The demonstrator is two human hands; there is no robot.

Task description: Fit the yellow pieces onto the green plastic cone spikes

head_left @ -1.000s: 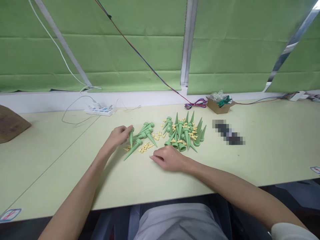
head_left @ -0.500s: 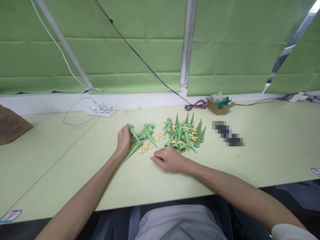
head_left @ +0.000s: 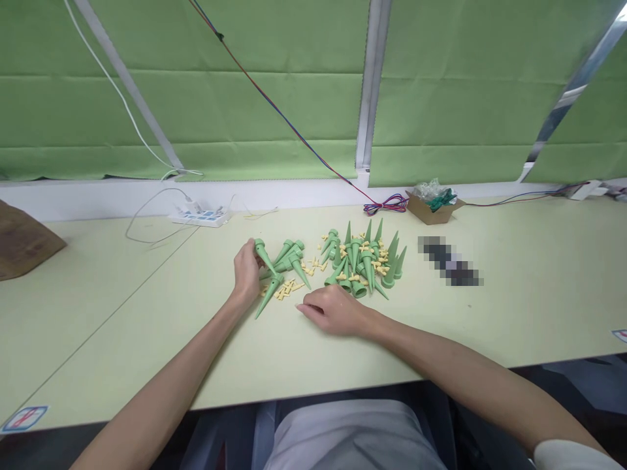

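Note:
My left hand is closed at the left side of a small group of green plastic plant-watering spikes. Its fingers grip the capped head of one green watering spike, which points down to the right. Just below, another green spike lies with its tip toward me, close to my fingers. Small yellow nozzles lie scattered beside them. My right hand rests on the table with its fingers curled closed and nothing visible in them. Beyond it sits a larger pile of green spikes mixed with yellow nozzles.
An open cardboard box with clear plastic and green material stands at the back. Next to it lies a coiled red-and-blue cable. A white power strip is at the back left, a brown object at far left. A blurred dark patch lies right.
The lower green spike by my left hand has turned, its tip swinging to the right. My left hand has shifted slightly. My right hand stays curled in place; the view moved a little.

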